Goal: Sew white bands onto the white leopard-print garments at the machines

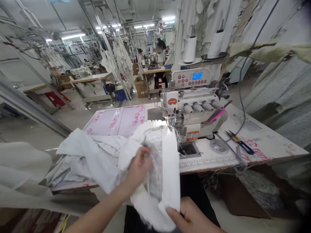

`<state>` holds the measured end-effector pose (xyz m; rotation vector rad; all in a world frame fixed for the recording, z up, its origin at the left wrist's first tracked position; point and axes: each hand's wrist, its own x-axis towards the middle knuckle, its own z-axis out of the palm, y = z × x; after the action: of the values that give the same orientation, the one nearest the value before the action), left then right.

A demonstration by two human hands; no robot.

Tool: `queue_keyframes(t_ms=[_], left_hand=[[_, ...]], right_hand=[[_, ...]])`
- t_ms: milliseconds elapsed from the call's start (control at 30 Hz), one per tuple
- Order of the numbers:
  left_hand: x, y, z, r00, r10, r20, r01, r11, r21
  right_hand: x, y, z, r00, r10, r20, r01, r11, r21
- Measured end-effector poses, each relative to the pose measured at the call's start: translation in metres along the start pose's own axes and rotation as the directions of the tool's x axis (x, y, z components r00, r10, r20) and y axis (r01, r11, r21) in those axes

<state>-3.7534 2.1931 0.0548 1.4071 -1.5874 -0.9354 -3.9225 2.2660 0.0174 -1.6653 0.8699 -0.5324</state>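
Observation:
A white garment (92, 152) lies bunched on the left of the table, and its elastic-looking band (170, 161) runs from under the presser foot of the overlock sewing machine (189, 106) down toward me. Inside the loop of cloth, my left hand (139, 166) has its fingers curled together against the fabric; they are slightly blurred. Low in the view, my right hand (190, 215) pinches the near end of the band, thumb on top. The band is stretched between that hand and the machine. Cloth hides the stitching spot in part.
Thread snips (240, 142) and a clear round disc (219, 146) lie on the table's right side. Two white thread cones (190, 49) stand behind the machine. A metal pole (36, 110) slants along the left. Another person (160, 55) sits at a far machine.

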Motion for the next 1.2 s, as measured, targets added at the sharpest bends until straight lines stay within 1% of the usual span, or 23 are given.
queue_keyframes(t_ms=[33, 67, 100, 133, 200, 233, 300, 400, 633, 800, 867, 933, 1000, 1033, 1067, 1100, 1133, 1200], left_hand=[[0.010, -0.008, -0.001, 0.986, -0.013, -0.167, 0.024, 0.998, 0.061], [0.020, -0.015, -0.005, 0.970, -0.023, -0.241, 0.051, 0.993, 0.111], [0.029, -0.020, -0.011, 0.968, -0.038, -0.247, 0.076, 0.986, 0.148], [0.035, -0.022, -0.017, 0.975, -0.059, -0.214, 0.099, 0.978, 0.182], [0.042, -0.018, -0.030, 0.988, -0.075, -0.138, 0.110, 0.957, 0.267], [0.043, -0.013, -0.037, 0.991, -0.058, -0.117, 0.093, 0.943, 0.319], [0.045, -0.001, -0.047, 0.995, 0.013, -0.102, 0.030, 0.910, 0.413], [0.051, 0.014, -0.056, 0.986, 0.107, -0.130, -0.027, 0.861, 0.507], [0.084, 0.021, -0.058, 0.939, 0.255, -0.229, -0.062, 0.784, 0.618], [0.105, 0.024, -0.062, 0.903, 0.333, -0.270, -0.079, 0.749, 0.658], [0.119, 0.023, -0.066, 0.883, 0.373, -0.286, -0.091, 0.732, 0.675], [0.134, 0.022, -0.069, 0.875, 0.390, -0.287, -0.097, 0.721, 0.686], [0.144, 0.023, -0.068, 0.868, 0.400, -0.294, -0.104, 0.724, 0.681], [0.144, 0.023, -0.065, 0.856, 0.421, -0.300, -0.117, 0.723, 0.681], [0.140, 0.024, -0.060, 0.843, 0.451, -0.294, -0.142, 0.713, 0.687], [0.132, 0.025, -0.053, 0.832, 0.488, -0.262, -0.183, 0.688, 0.702], [0.120, 0.026, -0.044, 0.827, 0.527, -0.196, -0.243, 0.650, 0.720], [0.089, 0.027, -0.024, 0.826, 0.564, 0.013, -0.394, 0.561, 0.728]], right_hand=[[0.000, -0.001, -0.002, 1.000, -0.027, 0.013, 0.027, 1.000, -0.016], [0.000, -0.002, -0.003, 0.998, -0.054, 0.021, 0.055, 0.998, -0.036], [0.000, -0.003, -0.004, 0.997, -0.079, 0.026, 0.080, 0.995, -0.053], [-0.001, -0.004, -0.005, 0.995, -0.095, 0.026, 0.097, 0.993, -0.063], [-0.001, -0.006, -0.005, 0.994, -0.100, 0.037, 0.102, 0.993, -0.056], [-0.001, -0.006, -0.005, 0.995, -0.089, 0.043, 0.091, 0.995, -0.045], [-0.001, -0.005, -0.006, 0.997, -0.063, 0.049, 0.064, 0.998, -0.013], [0.004, -0.003, -0.012, 0.999, -0.045, 0.014, 0.044, 0.999, 0.030], [0.024, -0.006, -0.041, 0.999, 0.016, -0.032, -0.012, 0.993, 0.115], [0.038, -0.011, -0.062, 0.998, 0.045, -0.046, -0.040, 0.994, 0.102], [0.046, -0.011, -0.068, 0.997, 0.060, -0.048, -0.055, 0.994, 0.096], [0.054, -0.010, -0.075, 0.996, 0.061, -0.064, -0.055, 0.995, 0.085], [0.063, -0.010, -0.083, 0.996, 0.046, -0.079, -0.040, 0.996, 0.074], [0.067, -0.010, -0.087, 0.996, 0.037, -0.087, -0.031, 0.997, 0.069], [0.071, -0.011, -0.091, 0.995, 0.025, -0.095, -0.019, 0.998, 0.065], [0.074, -0.011, -0.096, 0.995, 0.015, -0.101, -0.009, 0.998, 0.063], [0.077, -0.012, -0.100, 0.995, 0.007, -0.104, -0.001, 0.998, 0.063], [0.081, -0.012, -0.107, 0.995, -0.008, -0.102, 0.016, 0.997, 0.080]])
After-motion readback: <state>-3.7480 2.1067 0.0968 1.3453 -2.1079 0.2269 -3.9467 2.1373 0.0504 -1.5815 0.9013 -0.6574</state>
